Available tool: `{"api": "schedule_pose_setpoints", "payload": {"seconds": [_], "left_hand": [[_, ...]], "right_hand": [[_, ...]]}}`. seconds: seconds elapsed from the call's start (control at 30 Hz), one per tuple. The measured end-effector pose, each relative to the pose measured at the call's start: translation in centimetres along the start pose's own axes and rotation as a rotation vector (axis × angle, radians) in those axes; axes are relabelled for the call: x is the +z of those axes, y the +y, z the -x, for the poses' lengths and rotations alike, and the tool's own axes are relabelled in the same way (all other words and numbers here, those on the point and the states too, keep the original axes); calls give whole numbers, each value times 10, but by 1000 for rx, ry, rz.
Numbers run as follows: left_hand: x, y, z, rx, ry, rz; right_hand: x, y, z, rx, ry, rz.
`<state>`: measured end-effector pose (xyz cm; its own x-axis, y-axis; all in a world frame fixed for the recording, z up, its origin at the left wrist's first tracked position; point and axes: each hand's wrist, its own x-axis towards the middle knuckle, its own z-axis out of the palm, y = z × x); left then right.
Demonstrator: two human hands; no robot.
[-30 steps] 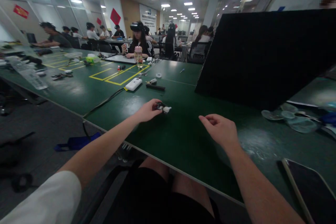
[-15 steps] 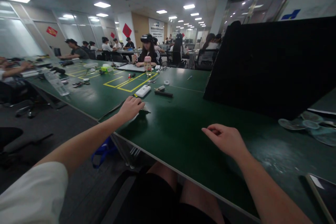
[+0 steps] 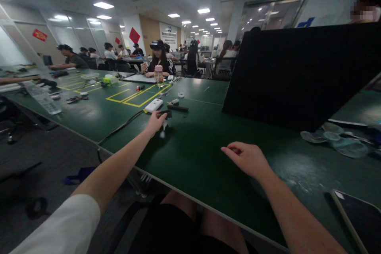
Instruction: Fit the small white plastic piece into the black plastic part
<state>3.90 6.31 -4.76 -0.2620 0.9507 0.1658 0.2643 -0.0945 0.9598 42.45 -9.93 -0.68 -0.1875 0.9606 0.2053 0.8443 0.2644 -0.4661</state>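
Note:
My left hand (image 3: 155, 123) reaches over the green table (image 3: 190, 147), its fingers closed round a small dark object (image 3: 168, 114). A whitish piece (image 3: 164, 124) shows just below the fingertips; whether it belongs to the dark object I cannot tell. Beyond that hand lie a white rounded device (image 3: 153, 105) and a black bar (image 3: 178, 108). My right hand (image 3: 248, 158) is low over the table to the right, fingers loosely curled in and thumb pointing left. Nothing shows in its grasp.
A large black panel (image 3: 285, 75) stands at right. Near it are translucent fan blades (image 3: 331, 137) and a dark-screened device (image 3: 357, 214). Farther off are a tape roll (image 3: 181, 95), a pink-lidded bottle (image 3: 158, 74) and a tilted clear bottle (image 3: 44, 99). A person (image 3: 159, 61) sits opposite.
The view has shifted right. My left hand has gone from lying over a whitish item to gripping a small dark object, now visible at its fingertips. My right hand keeps its curled pose.

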Motion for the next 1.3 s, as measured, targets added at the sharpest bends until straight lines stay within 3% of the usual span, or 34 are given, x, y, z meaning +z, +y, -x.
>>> {"api": "schedule_pose_setpoints", "payload": {"seconds": [0.13,0.27,0.37,0.47,0.57,0.67,0.8,0.87,0.93,1.0,1.13,1.3], "left_hand": [[57,20,21,-31,-265,68],[131,50,71,-157,-448,348],[162,67,109,-206,-559,529],[157,66,119,-142,-555,537],[136,55,104,-48,-453,368],[123,47,89,36,-354,194],[121,49,88,133,-366,121],[119,53,93,220,-393,33],[115,56,98,329,-393,-129],[110,58,101,421,-386,-277],[108,59,103,531,-515,-346],[114,57,108,614,-720,-306]], "right_hand": [[3,5,-4,32,42,50],[8,8,-4,107,-35,77],[12,9,-2,101,-61,95],[15,10,-1,79,-71,107],[18,12,-3,98,-73,76],[16,16,-6,198,23,-25],[-5,24,-6,333,160,-58],[-18,26,-3,341,31,-22],[-27,23,1,313,-223,-1],[-28,19,5,276,-395,24],[-20,15,5,214,-386,27],[-19,26,2,236,-191,114]]}}
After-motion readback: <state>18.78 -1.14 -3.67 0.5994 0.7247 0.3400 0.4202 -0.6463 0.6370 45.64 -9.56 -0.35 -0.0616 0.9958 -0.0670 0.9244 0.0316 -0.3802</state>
